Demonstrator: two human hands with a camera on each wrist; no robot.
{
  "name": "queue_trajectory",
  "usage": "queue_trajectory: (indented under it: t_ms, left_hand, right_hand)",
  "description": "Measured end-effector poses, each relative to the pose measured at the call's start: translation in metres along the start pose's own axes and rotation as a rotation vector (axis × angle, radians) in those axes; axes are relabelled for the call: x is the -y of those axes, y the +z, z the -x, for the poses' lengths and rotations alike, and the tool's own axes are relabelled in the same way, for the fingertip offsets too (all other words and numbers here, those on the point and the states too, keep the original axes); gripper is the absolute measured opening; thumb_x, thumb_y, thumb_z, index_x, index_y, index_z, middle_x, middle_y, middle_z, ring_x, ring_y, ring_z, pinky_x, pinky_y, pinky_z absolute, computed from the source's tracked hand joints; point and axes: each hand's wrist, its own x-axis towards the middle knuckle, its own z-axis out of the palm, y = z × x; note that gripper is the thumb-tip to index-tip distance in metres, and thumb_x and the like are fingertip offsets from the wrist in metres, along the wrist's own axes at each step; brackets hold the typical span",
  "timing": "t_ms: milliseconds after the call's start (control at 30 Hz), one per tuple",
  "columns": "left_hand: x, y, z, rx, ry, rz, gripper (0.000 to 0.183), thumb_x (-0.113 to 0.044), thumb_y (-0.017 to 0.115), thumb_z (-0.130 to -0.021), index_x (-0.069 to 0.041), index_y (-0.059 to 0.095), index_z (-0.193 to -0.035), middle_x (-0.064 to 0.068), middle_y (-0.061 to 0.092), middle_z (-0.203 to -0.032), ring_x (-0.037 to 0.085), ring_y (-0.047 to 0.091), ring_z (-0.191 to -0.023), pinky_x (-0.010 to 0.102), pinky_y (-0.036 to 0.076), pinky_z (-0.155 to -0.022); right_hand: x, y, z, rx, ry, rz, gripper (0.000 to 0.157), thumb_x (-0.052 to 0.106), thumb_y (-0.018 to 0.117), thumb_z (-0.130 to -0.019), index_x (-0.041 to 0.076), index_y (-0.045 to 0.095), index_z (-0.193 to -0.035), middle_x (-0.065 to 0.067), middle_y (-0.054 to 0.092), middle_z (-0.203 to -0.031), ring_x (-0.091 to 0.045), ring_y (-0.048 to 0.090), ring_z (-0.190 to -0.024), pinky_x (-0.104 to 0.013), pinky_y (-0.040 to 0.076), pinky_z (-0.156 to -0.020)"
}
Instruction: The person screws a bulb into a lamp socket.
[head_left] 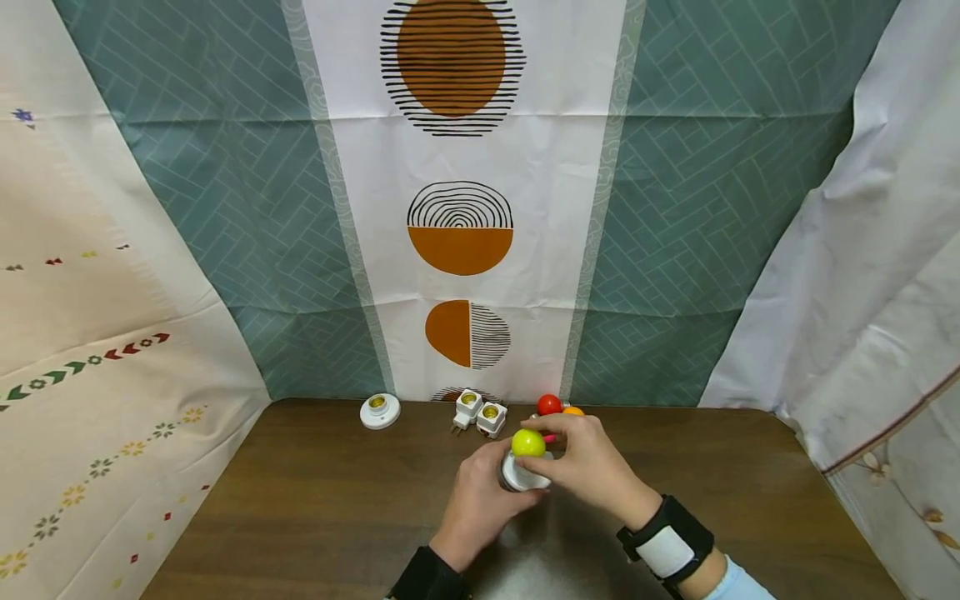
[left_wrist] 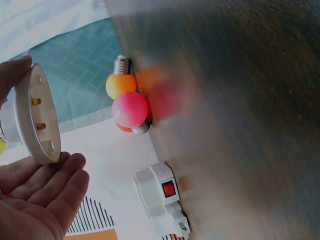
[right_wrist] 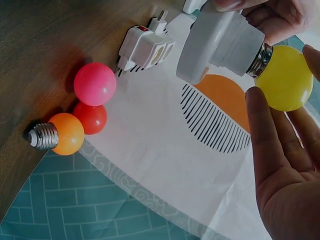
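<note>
My left hand (head_left: 480, 496) grips a white round bulb holder (right_wrist: 207, 42) by its rim, raised above the table. Two brass screws show on the holder's underside in the left wrist view. A yellow light bulb (right_wrist: 286, 79) sits at the holder's mouth, part of its metal screw base still visible outside. The thumb and fingers of my right hand (head_left: 588, 467) pinch the yellow bulb's globe. How deep the base reaches inside the holder is hidden.
Beyond my hands lie a pink bulb (right_wrist: 95, 84), a red bulb (right_wrist: 91, 119) and an orange bulb (right_wrist: 69, 134). White plug-in sockets (head_left: 480, 412) with a red switch (left_wrist: 168, 188) stand at the back, left of them another round holder (head_left: 380, 411). Patterned cloth (head_left: 540, 250) hangs behind the table.
</note>
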Motion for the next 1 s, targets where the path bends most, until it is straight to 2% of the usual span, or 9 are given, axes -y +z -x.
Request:
queue_trajectory:
  t_ms: [200,333,467,600,767,1000]
  left_hand:
    - [-0.0018,0.0015,-0.0027,-0.007,0.021,0.004,0.064,-0.046,0.081,-0.064,-0.026,0.056,-0.12,-0.015,0.055,-0.107,0.004,0.052,-0.093,0.027,0.045,-0.08]
    - [-0.0018,0.0014,-0.0037,-0.01,0.029,0.007,0.064,-0.046,0.081,-0.064,-0.026,0.056,-0.119,-0.015,0.055,-0.107,0.004,0.053,-0.093,0.027,0.045,-0.08]
    - [-0.0012,0.0008,-0.0035,-0.013,0.032,0.008,0.064,-0.046,0.081,-0.064,-0.025,0.056,-0.12,-0.014,0.055,-0.108,0.005,0.052,-0.094,0.027,0.044,-0.08]
    - [-0.0009,-0.0003,-0.0032,-0.014,0.034,0.002,0.064,-0.047,0.08,-0.065,-0.025,0.056,-0.12,-0.014,0.055,-0.108,0.005,0.052,-0.094,0.026,0.044,-0.081]
    - [-0.0009,-0.0015,-0.0026,-0.014,0.033,-0.006,0.063,-0.045,0.081,-0.065,-0.025,0.056,-0.119,-0.014,0.056,-0.108,0.005,0.052,-0.094,0.026,0.044,-0.08]
    - [-0.0015,-0.0012,-0.0008,-0.011,0.022,0.001,0.064,-0.042,0.082,-0.064,-0.024,0.056,-0.12,-0.014,0.056,-0.107,0.005,0.053,-0.093,0.026,0.044,-0.08]
  right_hand:
    - [-0.0005,-0.003,-0.0006,-0.025,-0.021,0.04,0.046,0.035,0.081,-0.068,0.027,0.065,-0.11,0.016,0.06,-0.108,-0.004,0.056,-0.092,-0.029,0.048,-0.074]
    - [-0.0006,-0.0046,-0.0019,0.013,-0.055,0.034,0.051,0.036,0.08,-0.07,0.028,0.061,-0.117,0.014,0.057,-0.118,-0.008,0.055,-0.099,-0.028,0.047,-0.077]
    - [0.0001,-0.0054,-0.0029,0.075,-0.076,0.006,0.053,0.026,0.078,-0.073,0.026,0.059,-0.122,0.011,0.056,-0.122,-0.009,0.054,-0.101,-0.029,0.048,-0.078]
    - [0.0001,-0.0061,-0.0033,0.114,-0.084,-0.035,0.052,0.016,0.076,-0.073,0.022,0.059,-0.122,0.008,0.058,-0.119,-0.008,0.055,-0.096,-0.03,0.049,-0.075]
    - [-0.001,-0.005,-0.0042,0.121,-0.11,-0.058,0.045,0.013,0.075,-0.075,0.017,0.062,-0.119,0.008,0.06,-0.111,-0.008,0.056,-0.094,-0.027,0.049,-0.074]
    - [-0.0012,-0.0033,-0.0015,0.064,-0.073,-0.059,0.037,0.021,0.076,-0.076,0.025,0.064,-0.111,0.006,0.063,-0.106,-0.009,0.056,-0.093,-0.032,0.049,-0.074]
